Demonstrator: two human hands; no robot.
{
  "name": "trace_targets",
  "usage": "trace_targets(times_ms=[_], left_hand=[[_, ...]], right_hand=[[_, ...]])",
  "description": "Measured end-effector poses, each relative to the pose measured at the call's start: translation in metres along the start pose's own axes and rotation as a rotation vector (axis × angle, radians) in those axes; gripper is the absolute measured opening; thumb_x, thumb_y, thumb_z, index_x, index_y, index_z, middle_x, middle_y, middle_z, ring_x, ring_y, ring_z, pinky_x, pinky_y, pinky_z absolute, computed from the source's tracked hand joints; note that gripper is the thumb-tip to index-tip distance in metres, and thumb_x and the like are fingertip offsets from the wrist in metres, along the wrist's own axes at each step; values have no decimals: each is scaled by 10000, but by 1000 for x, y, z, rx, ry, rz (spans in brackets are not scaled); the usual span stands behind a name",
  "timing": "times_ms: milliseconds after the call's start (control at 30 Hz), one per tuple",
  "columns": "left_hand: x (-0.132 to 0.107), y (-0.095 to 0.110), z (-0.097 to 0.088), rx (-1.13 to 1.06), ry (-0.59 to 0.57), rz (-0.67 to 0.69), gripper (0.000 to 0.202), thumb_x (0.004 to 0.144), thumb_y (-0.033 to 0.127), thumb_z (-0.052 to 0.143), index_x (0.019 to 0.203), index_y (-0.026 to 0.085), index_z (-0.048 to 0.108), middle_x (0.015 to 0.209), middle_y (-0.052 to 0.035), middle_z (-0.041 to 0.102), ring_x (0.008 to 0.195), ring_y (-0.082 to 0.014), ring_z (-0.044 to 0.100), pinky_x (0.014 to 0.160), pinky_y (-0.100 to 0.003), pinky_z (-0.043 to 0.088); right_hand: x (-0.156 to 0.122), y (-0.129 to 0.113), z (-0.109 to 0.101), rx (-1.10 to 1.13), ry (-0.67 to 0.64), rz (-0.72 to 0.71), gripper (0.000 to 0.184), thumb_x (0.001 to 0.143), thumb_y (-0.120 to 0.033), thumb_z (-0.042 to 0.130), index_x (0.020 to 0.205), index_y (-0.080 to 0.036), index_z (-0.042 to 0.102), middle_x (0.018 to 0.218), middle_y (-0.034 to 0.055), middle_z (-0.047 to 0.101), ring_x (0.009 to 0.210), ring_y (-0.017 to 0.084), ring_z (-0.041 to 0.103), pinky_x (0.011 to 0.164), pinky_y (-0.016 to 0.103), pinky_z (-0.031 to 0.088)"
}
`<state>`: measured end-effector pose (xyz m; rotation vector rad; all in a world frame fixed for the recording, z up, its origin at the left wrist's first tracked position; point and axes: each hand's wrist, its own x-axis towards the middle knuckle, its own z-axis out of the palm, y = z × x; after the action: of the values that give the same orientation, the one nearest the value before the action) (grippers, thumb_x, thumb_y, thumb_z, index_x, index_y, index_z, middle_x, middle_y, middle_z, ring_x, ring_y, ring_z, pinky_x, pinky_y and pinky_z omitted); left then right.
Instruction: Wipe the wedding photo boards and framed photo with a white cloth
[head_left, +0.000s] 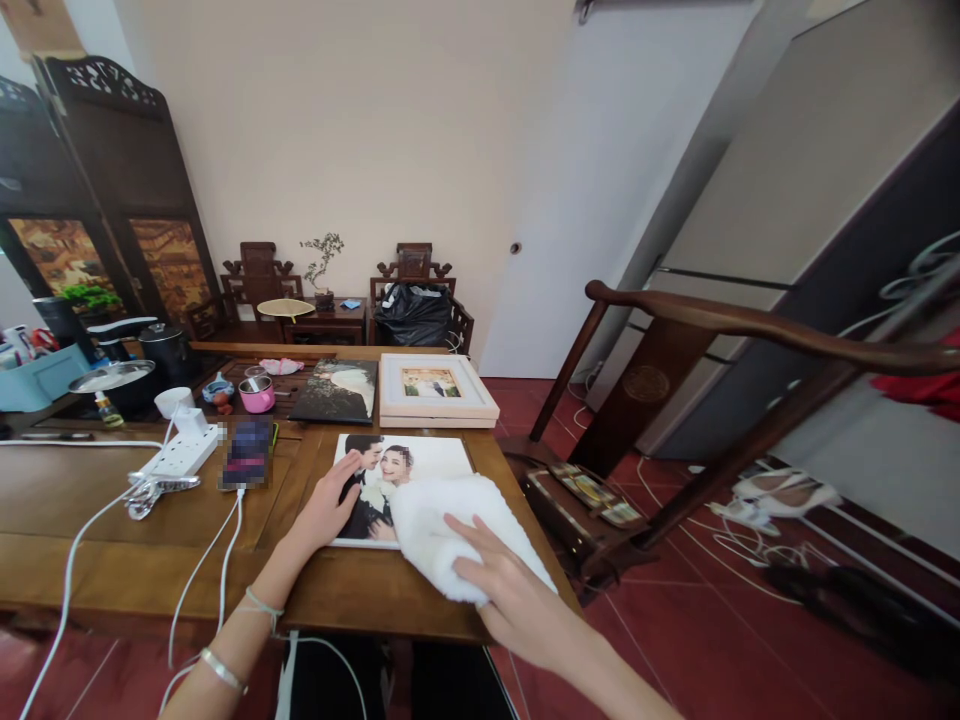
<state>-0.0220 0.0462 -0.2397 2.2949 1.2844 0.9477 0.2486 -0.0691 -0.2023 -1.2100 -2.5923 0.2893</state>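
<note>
A large photo print (420, 462) of a couple lies flat near the front right corner of the wooden table (90, 500). My left hand (324, 508) rests on the print's left edge with fingers spread flat. My right hand (501, 590) presses a fluffy white cloth (442, 520) onto the print's lower right part, fingers stretched over the cloth. Behind it lie a dark photo print (337, 390) and a white framed photo (433, 390).
A white power strip (184, 452), a phone (246, 455) and white cables (202, 560) lie to the left. Cups, a pink bowl (256, 394) and a kettle (166, 348) stand further back. A wooden chair (675, 400) stands right of the table, on red floor tiles.
</note>
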Motion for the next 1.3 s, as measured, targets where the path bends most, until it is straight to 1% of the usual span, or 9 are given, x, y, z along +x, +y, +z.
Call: trace_targets(times_ms=[167,267,400,500,633,767,867,1100,1300], left_hand=[[0,1,-1,-14,11,-4,425,862,254,413,1278,192,473,1386,-75,434,1298,-208,372,1095,-426,273],[0,1,-1,-19,13,-3,425,862,247,408,1278,190,474,1386,-72,434,1299,-208,370,1095,-428,272],[0,2,-1,-25,7,-8,423,863,247,407,1275,183,476,1389,-74,430,1302,-209,365,1097,-430,269],[0,1,0,-23,11,-7,422,866,249,406,1275,180,477,1390,-77,428,1303,-203,363,1100,-416,266],[0,0,2,-3,10,-11,426,867,251,404,1277,161,473,1389,-89,428,1305,-200,360,1101,-406,264],[0,0,2,-8,9,-10,424,867,246,402,1279,166,468,1389,-89,428,1303,-197,363,1101,-404,267],[0,1,2,-16,7,-1,423,871,244,396,1284,172,460,1391,-86,426,1305,-193,360,1102,-403,263],[-1,-3,3,-16,18,-2,432,888,249,366,1302,143,437,1398,-111,410,1312,-198,347,1106,-404,253],[-1,-6,4,-36,20,32,425,888,218,360,1302,161,439,1396,-101,416,1311,-199,349,1106,-417,253]], right_hand=[[54,40,-5,-5,63,7,496,581,35,351,987,-158,559,1160,131,566,1263,257,357,1014,467,299],[90,68,-10,-8,93,34,469,602,23,352,980,-159,563,998,105,605,1069,265,500,879,408,397],[115,85,-14,-3,110,61,436,639,6,347,974,-158,571,896,85,614,896,248,557,820,383,412],[105,74,-9,-8,117,61,460,642,20,341,1002,-158,566,962,99,616,1025,262,527,899,417,374],[64,32,0,-13,69,30,486,615,39,352,1005,-164,561,1161,130,570,1285,258,332,1028,486,261],[23,-11,4,-3,-14,9,490,585,33,379,989,-172,569,1262,142,511,1344,257,222,1079,517,181],[16,-22,4,8,-53,-37,486,568,22,386,971,-173,576,1217,143,541,1351,250,202,1089,515,158],[89,21,6,-46,35,-18,487,647,-5,390,1089,-147,537,1165,161,554,1297,274,304,1031,493,227],[143,42,2,-54,78,25,411,685,-14,379,1024,-162,557,1024,130,584,1108,267,475,919,421,322]])
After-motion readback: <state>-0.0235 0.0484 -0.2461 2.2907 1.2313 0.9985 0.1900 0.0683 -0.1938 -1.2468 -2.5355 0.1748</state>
